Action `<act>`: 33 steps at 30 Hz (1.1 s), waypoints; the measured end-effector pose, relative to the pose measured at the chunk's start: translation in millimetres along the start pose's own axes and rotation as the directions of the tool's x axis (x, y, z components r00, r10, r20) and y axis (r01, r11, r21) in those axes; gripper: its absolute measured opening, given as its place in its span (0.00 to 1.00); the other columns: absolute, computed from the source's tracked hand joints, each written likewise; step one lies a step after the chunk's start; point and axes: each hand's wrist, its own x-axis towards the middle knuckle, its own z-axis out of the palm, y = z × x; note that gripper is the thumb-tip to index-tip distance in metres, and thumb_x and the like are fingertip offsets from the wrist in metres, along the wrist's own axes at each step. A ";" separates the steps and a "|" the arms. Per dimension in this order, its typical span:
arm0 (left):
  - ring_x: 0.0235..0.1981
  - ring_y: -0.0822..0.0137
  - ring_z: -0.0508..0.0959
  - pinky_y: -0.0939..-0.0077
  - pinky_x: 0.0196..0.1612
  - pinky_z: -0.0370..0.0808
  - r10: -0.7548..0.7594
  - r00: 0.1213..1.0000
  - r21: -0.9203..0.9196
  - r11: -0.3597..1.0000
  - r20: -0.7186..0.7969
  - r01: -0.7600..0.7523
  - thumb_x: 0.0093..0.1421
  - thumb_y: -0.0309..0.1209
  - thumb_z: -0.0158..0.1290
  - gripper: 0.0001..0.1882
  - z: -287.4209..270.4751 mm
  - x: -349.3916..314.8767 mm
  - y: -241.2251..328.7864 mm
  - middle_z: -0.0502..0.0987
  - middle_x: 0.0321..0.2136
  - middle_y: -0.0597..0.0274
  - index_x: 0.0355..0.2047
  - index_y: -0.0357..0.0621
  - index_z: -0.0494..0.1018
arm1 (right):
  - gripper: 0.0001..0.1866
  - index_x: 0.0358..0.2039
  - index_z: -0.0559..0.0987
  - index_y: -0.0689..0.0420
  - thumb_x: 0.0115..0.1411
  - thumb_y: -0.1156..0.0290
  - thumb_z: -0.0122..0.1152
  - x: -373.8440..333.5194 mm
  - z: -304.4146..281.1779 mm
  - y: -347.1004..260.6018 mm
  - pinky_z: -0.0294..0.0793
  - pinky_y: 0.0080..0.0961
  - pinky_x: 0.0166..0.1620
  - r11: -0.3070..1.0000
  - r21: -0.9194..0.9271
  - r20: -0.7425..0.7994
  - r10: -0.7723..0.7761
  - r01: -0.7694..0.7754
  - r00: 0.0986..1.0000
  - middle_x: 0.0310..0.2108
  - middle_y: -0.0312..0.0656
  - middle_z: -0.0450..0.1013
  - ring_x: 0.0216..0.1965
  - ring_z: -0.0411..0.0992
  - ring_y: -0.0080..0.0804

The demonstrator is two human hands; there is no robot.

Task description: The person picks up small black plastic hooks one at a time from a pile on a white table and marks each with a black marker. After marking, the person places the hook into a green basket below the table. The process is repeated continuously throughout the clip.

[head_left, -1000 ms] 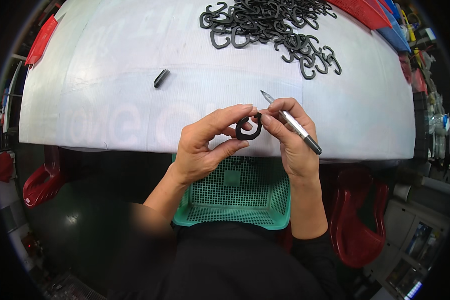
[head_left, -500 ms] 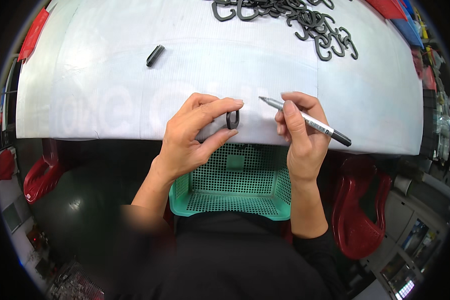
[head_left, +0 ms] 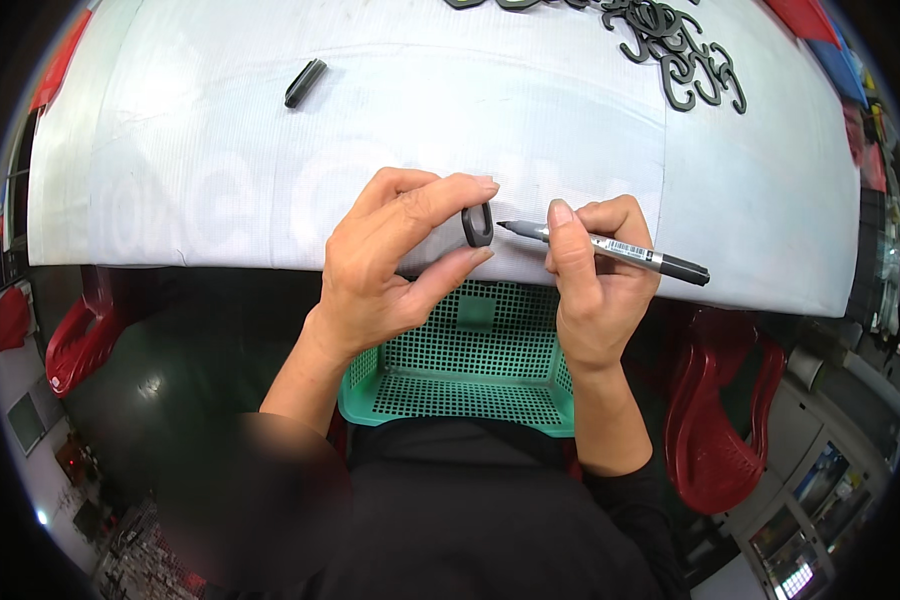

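Observation:
Between the thumb and fingers of my left hand (head_left: pixel 395 240) I pinch a small black plastic hook (head_left: pixel 478 238), seen almost edge-on as a narrow loop. My right hand (head_left: pixel 602 275) grips a grey-and-white marker pen (head_left: pixel 622 250) with a black end. The uncapped tip points left and sits very close to the hook; whether it touches cannot be made out. A black pen cap (head_left: pixel 305 84) lies on the white-covered table (head_left: pixel 210 190), beyond my left hand. Farther off at the right is a heap of black C-shaped hooks (head_left: pixel 660 30).
A green mesh basket (head_left: pixel 460 405) stands below the table's near edge, under my forearms. Red plastic chairs flank me, one at the left (head_left: pixel 85 335) and one at the right (head_left: pixel 715 430). Red and blue bins (head_left: pixel 838 65) show at the far right corner.
The marker tip has moved left and down to beside the hook, and the pen lies flatter. The view has shifted slightly, so the cap and heap appear higher.

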 end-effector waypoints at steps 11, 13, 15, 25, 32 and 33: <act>0.34 0.66 0.76 0.78 0.34 0.76 0.071 0.997 -0.006 0.997 -0.031 -0.071 0.40 0.23 0.64 0.24 3.2 1.7 -8.1 0.79 0.37 0.63 0.42 0.42 0.76 | 0.10 0.21 0.69 0.58 0.56 0.77 0.61 4.4 3.9 4.3 0.52 0.10 0.16 0.997 -0.047 0.017 -0.058 0.059 0.998 0.13 0.29 0.65 0.14 0.56 0.07; 0.34 0.66 0.76 0.78 0.34 0.76 0.077 0.997 -0.002 0.997 -0.030 -0.077 0.40 0.23 0.64 0.24 3.3 2.0 -8.7 0.80 0.37 0.63 0.42 0.42 0.76 | 0.10 0.21 0.69 0.58 0.55 0.77 0.61 4.9 4.0 4.9 0.52 0.10 0.16 0.997 -0.049 0.017 -0.062 0.063 0.998 0.13 0.29 0.65 0.14 0.56 0.07; 0.34 0.65 0.76 0.78 0.34 0.76 0.087 0.996 0.000 0.996 -0.033 -0.087 0.40 0.23 0.64 0.24 3.7 2.0 -10.0 0.80 0.37 0.63 0.42 0.42 0.76 | 0.10 0.21 0.69 0.58 0.55 0.77 0.61 4.8 4.2 5.2 0.52 0.10 0.16 0.997 -0.049 0.016 -0.061 0.062 0.998 0.13 0.29 0.65 0.14 0.56 0.07; 0.34 0.65 0.76 0.77 0.34 0.75 0.085 0.996 0.010 0.996 -0.030 -0.085 0.40 0.24 0.64 0.24 3.5 2.0 -9.3 0.79 0.37 0.63 0.41 0.42 0.76 | 0.10 0.21 0.68 0.58 0.55 0.77 0.60 5.3 5.4 1.8 0.52 0.10 0.16 0.995 -0.083 0.019 -0.056 0.057 0.998 0.13 0.29 0.65 0.14 0.57 0.07; 0.36 0.65 0.75 0.77 0.37 0.73 0.130 0.991 0.033 0.991 0.011 -0.130 0.40 0.17 0.59 0.25 -0.8 3.0 -9.0 0.78 0.37 0.57 0.43 0.38 0.76 | 0.09 0.23 0.66 0.58 0.55 0.80 0.58 4.4 -1.1 4.1 0.52 0.11 0.18 0.994 0.101 -0.096 -0.037 0.047 0.995 0.13 0.31 0.63 0.15 0.56 0.10; 0.35 0.66 0.75 0.77 0.35 0.73 0.113 0.993 0.015 0.993 0.011 -0.114 0.40 0.17 0.58 0.25 -1.0 2.0 -8.3 0.78 0.36 0.57 0.43 0.38 0.76 | 0.09 0.23 0.66 0.58 0.55 0.81 0.57 3.8 -0.5 3.2 0.52 0.11 0.18 0.989 0.133 -0.127 -0.053 0.070 0.990 0.13 0.32 0.63 0.15 0.56 0.10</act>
